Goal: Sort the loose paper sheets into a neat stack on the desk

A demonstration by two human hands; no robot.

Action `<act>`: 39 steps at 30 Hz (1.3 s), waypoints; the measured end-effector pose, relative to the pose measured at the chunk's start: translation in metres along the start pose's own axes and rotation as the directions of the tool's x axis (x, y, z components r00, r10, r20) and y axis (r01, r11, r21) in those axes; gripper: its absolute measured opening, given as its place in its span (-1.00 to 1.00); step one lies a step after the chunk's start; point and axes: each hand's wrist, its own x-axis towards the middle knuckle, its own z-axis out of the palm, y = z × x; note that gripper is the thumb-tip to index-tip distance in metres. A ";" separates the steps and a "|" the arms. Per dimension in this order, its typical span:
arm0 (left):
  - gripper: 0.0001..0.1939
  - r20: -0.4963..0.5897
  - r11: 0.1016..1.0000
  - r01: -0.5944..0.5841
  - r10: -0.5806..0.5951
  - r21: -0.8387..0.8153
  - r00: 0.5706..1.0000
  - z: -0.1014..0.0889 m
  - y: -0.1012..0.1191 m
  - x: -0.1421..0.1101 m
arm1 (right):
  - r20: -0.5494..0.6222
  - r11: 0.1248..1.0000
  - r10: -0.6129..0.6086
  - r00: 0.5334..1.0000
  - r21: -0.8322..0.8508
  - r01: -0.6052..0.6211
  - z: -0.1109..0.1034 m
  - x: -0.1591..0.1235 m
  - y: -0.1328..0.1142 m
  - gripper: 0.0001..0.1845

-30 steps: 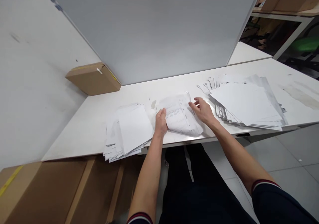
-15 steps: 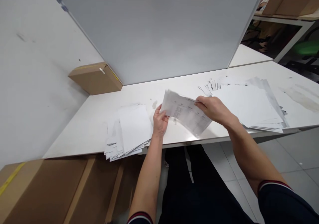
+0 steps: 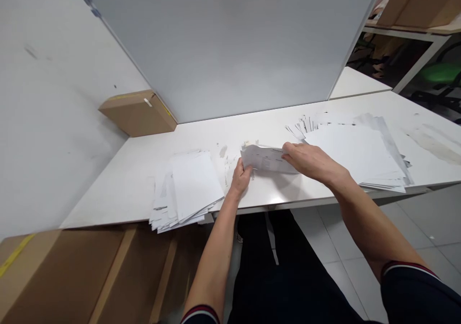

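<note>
Over the middle of the white table, both hands hold a printed sheet of paper (image 3: 265,160), seen at a steep slant, with faint lines of text on it. My left hand (image 3: 241,176) grips its left edge, thumb in front. At its upper right corner, my right hand (image 3: 311,160) pinches the paper between thumb and fingers. Whether it is one sheet or more I cannot tell. A loose pile of paper (image 3: 197,185) lies left of my left hand. A wider paper pile (image 3: 355,151) lies beyond my right hand.
A large whiteboard (image 3: 230,45) stands along the back of the white table (image 3: 118,185). One cardboard box (image 3: 140,115) leans in the left corner; bigger cartons (image 3: 68,271) sit below the table's front left edge. Another box (image 3: 421,5) rests on a shelf at the upper right.
The sheet has tilted from facing me to a steep, nearly edge-on slant. My left hand has moved slightly right and down; my right hand keeps its pinch at nearly the same place.
</note>
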 end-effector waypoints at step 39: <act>-0.66 -0.105 0.840 -0.036 -0.025 -0.541 0.994 -0.004 0.017 0.001 | -0.367 0.195 0.375 0.851 0.929 0.315 0.112 0.034 -0.004 -0.74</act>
